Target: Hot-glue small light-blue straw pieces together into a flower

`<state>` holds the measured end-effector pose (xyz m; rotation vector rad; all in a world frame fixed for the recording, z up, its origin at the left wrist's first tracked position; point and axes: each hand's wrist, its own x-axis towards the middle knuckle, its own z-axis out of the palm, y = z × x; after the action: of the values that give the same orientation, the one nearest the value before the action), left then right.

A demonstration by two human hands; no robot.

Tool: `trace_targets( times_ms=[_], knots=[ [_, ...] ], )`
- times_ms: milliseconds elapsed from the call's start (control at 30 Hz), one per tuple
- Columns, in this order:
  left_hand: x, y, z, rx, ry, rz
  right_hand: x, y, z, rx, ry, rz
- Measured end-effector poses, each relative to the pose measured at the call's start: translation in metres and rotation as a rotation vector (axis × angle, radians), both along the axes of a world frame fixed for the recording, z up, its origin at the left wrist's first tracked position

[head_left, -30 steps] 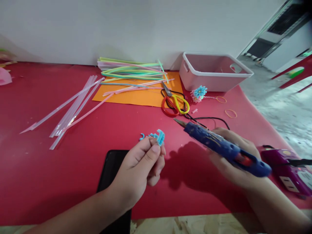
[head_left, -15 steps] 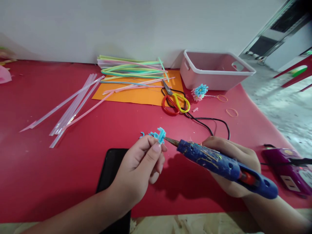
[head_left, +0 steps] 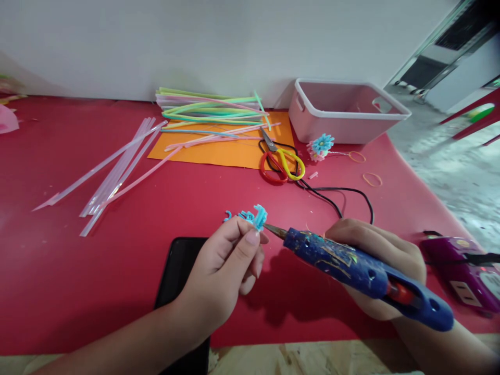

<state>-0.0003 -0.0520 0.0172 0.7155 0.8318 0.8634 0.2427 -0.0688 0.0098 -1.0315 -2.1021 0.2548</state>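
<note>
Between its thumb and fingertips my left hand (head_left: 226, 265) pinches a small blue pipe-cleaner piece (head_left: 260, 217), curled at the top. My right hand (head_left: 380, 255) is wrapped around a blue glue gun (head_left: 336, 255) streaked with dried glue. The gun's metal nozzle (head_left: 275, 230) points left, its tip at or very close to the blue piece; contact is hard to tell. More short blue pipe-cleaner bits (head_left: 245, 215) lie on the table just behind my left fingers. A black phone (head_left: 179, 271) lies partly under my left wrist.
Scissors (head_left: 279, 159) and an orange sheet (head_left: 203, 152) with pipe cleaners (head_left: 211, 107) lie farther back. Clear plastic strips (head_left: 121, 172) are at left. A pink basket (head_left: 336, 125), a pipe-cleaner flower (head_left: 322, 143), a black cord (head_left: 328, 190) and a purple power box (head_left: 461, 271) are at right.
My right hand and the glue gun have shifted slightly right and down. My left hand stays nearly still, with the blue piece moved a touch to the right.
</note>
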Motion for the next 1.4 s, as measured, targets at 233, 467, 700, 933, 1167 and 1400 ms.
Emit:
trace_targets(
  times_ms=[233,467,700,933,1167,1400],
  knots=[
    [0.0001,-0.0017,-0.0018,0.009,0.004,0.009,-0.0032,-0.0017,0.0017,0.027,-0.017,-0.033],
    [-0.0011,-0.0028,-0.0017,0.020,-0.031,-0.002,-0.0011,-0.0034,0.0020,0.039,-0.048,-0.078],
    [-0.0012,-0.0012,-0.0026,0.037,-0.016,-0.003,-0.0007,-0.0054,0.0012,0.045,-0.053,-0.090],
    [-0.0013,-0.0018,-0.0024,0.058,-0.007,-0.004,-0.0050,-0.0033,0.0044,0.041,-0.049,-0.060],
    [-0.0003,-0.0016,-0.0023,0.035,-0.019,0.003,-0.0024,-0.0074,0.0015,0.028,-0.006,-0.106],
    [0.0014,-0.0015,-0.0017,-0.027,-0.036,-0.004,-0.0016,-0.0070,0.0029,0.031,-0.014,-0.102]
  ],
)
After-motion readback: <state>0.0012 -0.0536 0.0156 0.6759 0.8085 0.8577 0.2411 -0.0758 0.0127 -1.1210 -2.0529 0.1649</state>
